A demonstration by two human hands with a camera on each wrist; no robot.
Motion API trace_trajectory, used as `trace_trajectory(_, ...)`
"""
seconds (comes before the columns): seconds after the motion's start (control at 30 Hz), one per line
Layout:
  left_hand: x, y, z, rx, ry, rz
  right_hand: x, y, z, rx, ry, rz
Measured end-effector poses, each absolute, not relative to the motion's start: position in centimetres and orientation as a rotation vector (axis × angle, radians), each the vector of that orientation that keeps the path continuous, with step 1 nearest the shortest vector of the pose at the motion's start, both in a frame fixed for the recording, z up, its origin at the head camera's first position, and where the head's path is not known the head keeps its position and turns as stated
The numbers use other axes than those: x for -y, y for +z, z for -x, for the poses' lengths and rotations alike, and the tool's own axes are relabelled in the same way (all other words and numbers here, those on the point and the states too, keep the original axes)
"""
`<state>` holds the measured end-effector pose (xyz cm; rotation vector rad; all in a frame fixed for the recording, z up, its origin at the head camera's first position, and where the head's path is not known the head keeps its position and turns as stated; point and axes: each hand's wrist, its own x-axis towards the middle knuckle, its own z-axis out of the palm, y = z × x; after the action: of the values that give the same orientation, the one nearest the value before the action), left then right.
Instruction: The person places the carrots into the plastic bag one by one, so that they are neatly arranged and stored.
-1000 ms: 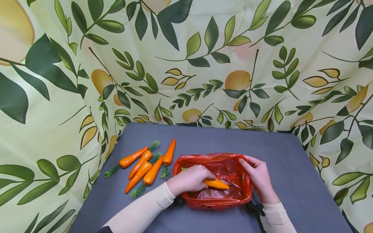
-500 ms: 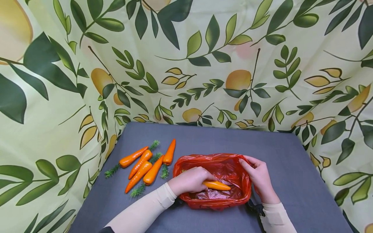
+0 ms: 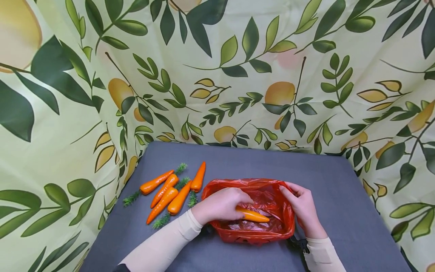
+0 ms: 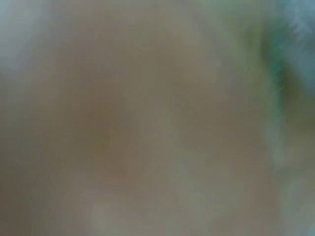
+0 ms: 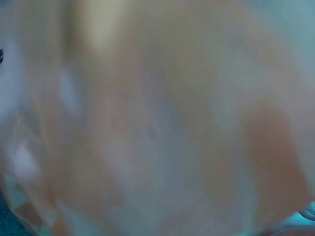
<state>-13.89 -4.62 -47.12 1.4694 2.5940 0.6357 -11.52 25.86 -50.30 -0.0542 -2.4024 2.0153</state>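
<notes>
An orange carrot (image 3: pixel 253 215) lies inside a red plastic bag (image 3: pixel 253 237) whose mouth faces up, its tip pointing right. My left hand (image 3: pixel 221 206) is in the bag over the carrot's thick end, fingers loosened above it and thumb below. That hand hides the rest of this carrot. At the bag's right rim, my right hand (image 3: pixel 302 204) pinches the red plastic between thumb and fingers. Both wrist views are too blurred to show either grasp.
Several orange carrots (image 3: pixel 164 201) with green tops lie in a loose group on the grey table (image 3: pixel 326 181), left of the bag. A patterned cloth (image 3: pixel 238 83) with leaves and fruit hangs behind and along the sides.
The left hand's fingers have spread and loosened around the carrot, which stays about where it was in the bag. The right hand keeps its hold on the rim.
</notes>
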Motion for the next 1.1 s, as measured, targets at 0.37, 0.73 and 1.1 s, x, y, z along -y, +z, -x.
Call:
trace_trajectory(0.37,9.6,-40.6,14.3,-2.645,1.121,-1.436,-25.9,-50.2,11.5,2.397,2.029,0.089)
trace_trajectory(0.73,16.1,-39.3,14.9,-2.792,1.287,-1.167,-25.7,-50.3,11.5,2.38,2.024,0.083)
trace_trajectory(1.1,24.0,-41.1,15.0,-2.898,1.392,-0.812,-25.6,-50.3,11.7,2.401,2.012,0.076)
